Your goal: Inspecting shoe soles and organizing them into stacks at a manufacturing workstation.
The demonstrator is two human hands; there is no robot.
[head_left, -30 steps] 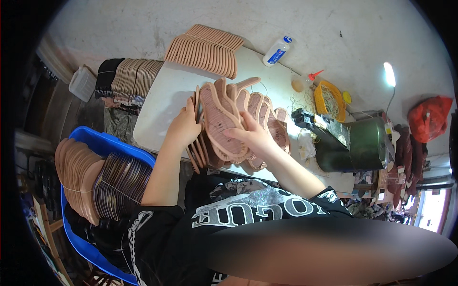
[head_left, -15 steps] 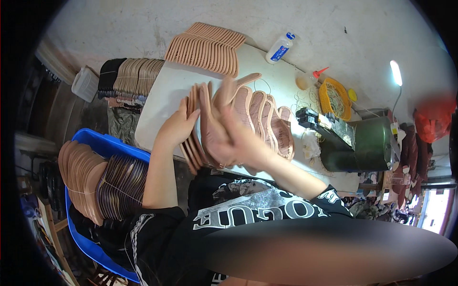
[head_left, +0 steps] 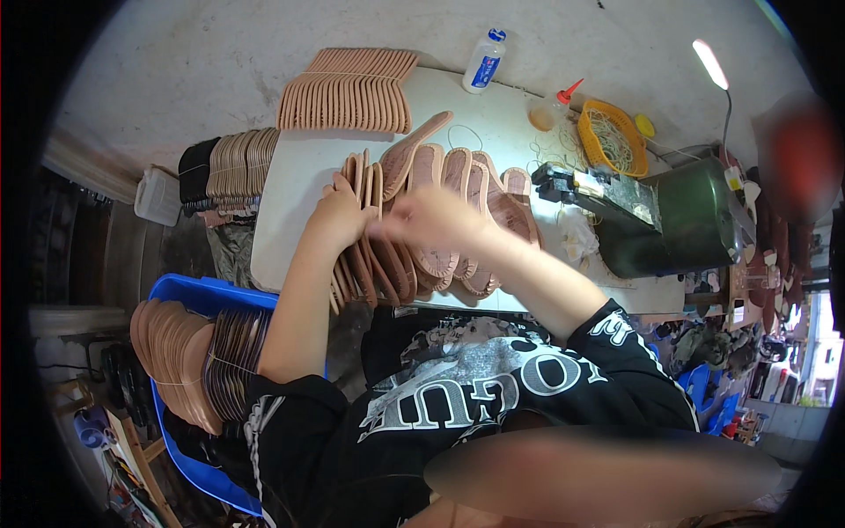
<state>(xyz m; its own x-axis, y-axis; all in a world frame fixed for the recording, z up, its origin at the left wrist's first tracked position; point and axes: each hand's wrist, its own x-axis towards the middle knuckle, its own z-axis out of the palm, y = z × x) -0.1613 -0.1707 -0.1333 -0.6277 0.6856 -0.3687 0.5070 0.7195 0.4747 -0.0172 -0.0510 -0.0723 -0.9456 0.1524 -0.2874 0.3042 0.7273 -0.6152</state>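
Insoles: curved, brownish faces, paler tan rims, seemingly puckered at ends.

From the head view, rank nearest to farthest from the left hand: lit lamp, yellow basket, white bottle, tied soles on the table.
1. Tied soles: ahead of the left hand, toward the wall.
2. White bottle: ahead and right.
3. Yellow basket: farther right.
4. Lit lamp: farthest right of the four.

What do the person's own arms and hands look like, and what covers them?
The left hand and right hand wear no gloves; the right is blurred. The forearms are bare. The left sleeve and right sleeve are short and black, with white printed markings.
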